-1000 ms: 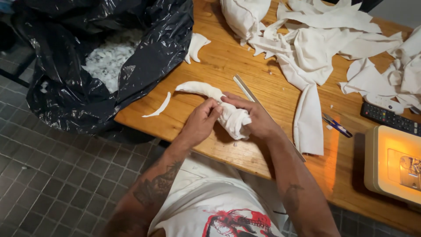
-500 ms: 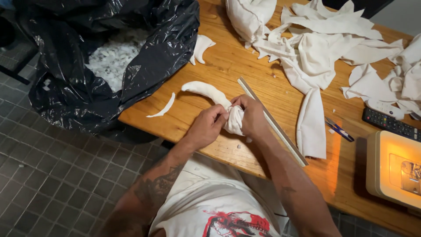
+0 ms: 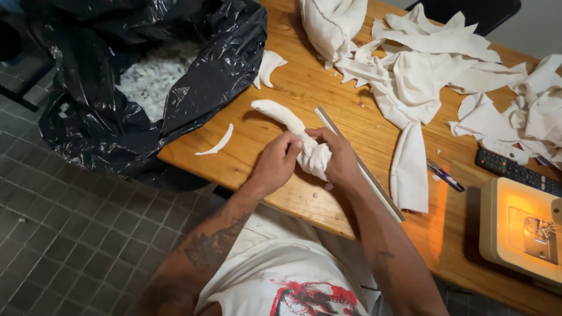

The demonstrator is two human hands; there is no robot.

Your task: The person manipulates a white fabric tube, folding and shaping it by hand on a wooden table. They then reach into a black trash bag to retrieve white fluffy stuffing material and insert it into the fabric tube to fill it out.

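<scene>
A curved, stuffed white fabric piece lies on the wooden table, its near end bunched up. My left hand pinches that bunched end from the left. My right hand grips the same bunched fabric from the right, fingers curled around it. A long wooden ruler lies on the table just behind my right hand.
A black plastic bag full of white stuffing stands at the table's left corner. Small white scraps lie nearby. A pile of white cloth pieces covers the far side. A remote, a pen and a lit sewing machine are right.
Both hands have closed tighter on the fabric's near end, bunching it more. The ruler now shows fully beside my right hand.
</scene>
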